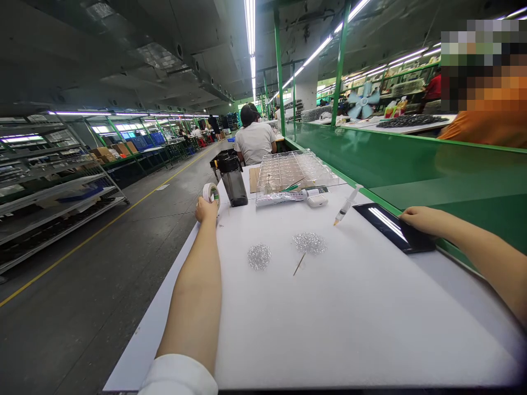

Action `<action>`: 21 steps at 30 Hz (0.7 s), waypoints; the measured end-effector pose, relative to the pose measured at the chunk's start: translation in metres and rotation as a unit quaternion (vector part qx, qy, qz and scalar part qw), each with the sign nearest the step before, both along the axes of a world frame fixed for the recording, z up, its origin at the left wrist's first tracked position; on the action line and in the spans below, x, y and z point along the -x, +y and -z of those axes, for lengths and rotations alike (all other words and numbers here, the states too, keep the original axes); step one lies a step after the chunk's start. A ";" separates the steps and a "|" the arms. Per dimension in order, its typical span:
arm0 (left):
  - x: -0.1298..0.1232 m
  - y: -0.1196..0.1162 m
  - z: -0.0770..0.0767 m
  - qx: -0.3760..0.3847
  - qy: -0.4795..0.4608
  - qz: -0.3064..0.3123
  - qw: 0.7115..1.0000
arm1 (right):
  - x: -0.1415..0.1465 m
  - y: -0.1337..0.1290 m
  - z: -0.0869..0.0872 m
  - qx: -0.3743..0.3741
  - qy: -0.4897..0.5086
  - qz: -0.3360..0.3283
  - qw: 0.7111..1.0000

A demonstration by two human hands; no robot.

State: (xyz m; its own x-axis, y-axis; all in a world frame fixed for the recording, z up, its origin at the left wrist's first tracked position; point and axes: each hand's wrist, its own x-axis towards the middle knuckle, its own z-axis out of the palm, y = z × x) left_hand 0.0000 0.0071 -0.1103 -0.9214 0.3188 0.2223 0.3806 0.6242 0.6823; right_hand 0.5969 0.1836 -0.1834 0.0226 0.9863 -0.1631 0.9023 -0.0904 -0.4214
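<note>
My left hand [206, 210] is closed around a roll of tape [211, 194] at the left edge of the white table. The roll stands on its rim beside a dark bottle [233, 184]. Far to the right, my right hand [424, 220] has its fingers curled at the edge of a black tablet [391, 226]; its fingertips are partly hidden. Between my arms lie two piles of small clear shiny pieces, a left pile [259, 257] and a right pile [309, 243]. A thin stick [299, 264] touches the right pile. A syringe [347, 206] with an orange tip lies near the tablet.
Clear plastic trays [292, 167] stand at the back, with a tube [282, 198] and a white case [317, 201] before them. A green conveyor [453, 170] runs along the right. One person [255, 140] sits ahead, another person [486, 118] at right. A rack [53, 186] stands left.
</note>
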 end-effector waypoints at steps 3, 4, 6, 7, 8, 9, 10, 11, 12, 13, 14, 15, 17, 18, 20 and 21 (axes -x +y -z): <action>-0.001 -0.001 0.000 -0.004 0.000 0.000 1.000 | 0.000 0.001 0.001 -0.001 0.011 0.004 1.000; -0.001 -0.001 0.000 -0.008 0.004 -0.001 1.000 | -0.001 0.002 0.002 -0.001 0.012 0.005 1.000; -0.002 0.000 0.000 -0.022 0.018 -0.006 1.000 | -0.001 0.003 0.003 0.004 0.013 0.005 1.000; -0.002 0.000 0.001 -0.030 0.026 -0.011 0.999 | -0.002 0.004 0.004 0.006 0.012 0.005 1.000; -0.002 0.001 0.001 -0.038 0.031 -0.017 0.999 | -0.002 0.005 0.005 0.007 0.010 0.005 1.000; -0.001 0.001 0.002 -0.043 0.033 -0.021 0.998 | -0.003 0.006 0.006 0.007 0.008 0.006 1.000; 0.000 0.001 0.002 -0.044 0.028 -0.023 0.998 | -0.003 0.007 0.006 0.005 0.007 0.006 1.000; 0.001 0.001 0.003 -0.041 0.018 -0.022 0.999 | -0.004 0.008 0.007 0.001 0.006 0.005 1.000; 0.002 0.001 0.003 -0.036 0.007 -0.019 0.999 | -0.004 0.008 0.007 -0.001 0.005 0.003 1.000; 0.004 0.001 0.003 -0.030 -0.004 -0.014 0.999 | -0.004 0.009 0.007 -0.002 0.003 0.002 1.000; 0.005 0.001 0.004 -0.024 -0.012 -0.007 1.000 | -0.004 0.009 0.007 -0.002 0.001 0.001 1.000; 0.007 0.000 0.004 -0.019 -0.015 0.001 1.000 | -0.003 0.008 0.006 -0.002 -0.001 0.001 1.000; 0.008 0.000 0.004 -0.013 -0.010 0.009 1.000 | -0.002 0.007 0.005 0.001 -0.003 0.001 1.000; 0.008 0.000 0.004 -0.014 -0.005 0.008 1.000 | -0.002 0.006 0.005 0.002 -0.002 0.002 1.000; 0.007 0.001 0.004 -0.024 0.008 -0.005 1.000 | -0.001 0.004 0.004 0.002 0.004 0.003 1.000; 0.006 0.001 0.004 -0.031 0.015 -0.013 0.999 | -0.001 0.004 0.004 0.001 0.006 0.005 1.000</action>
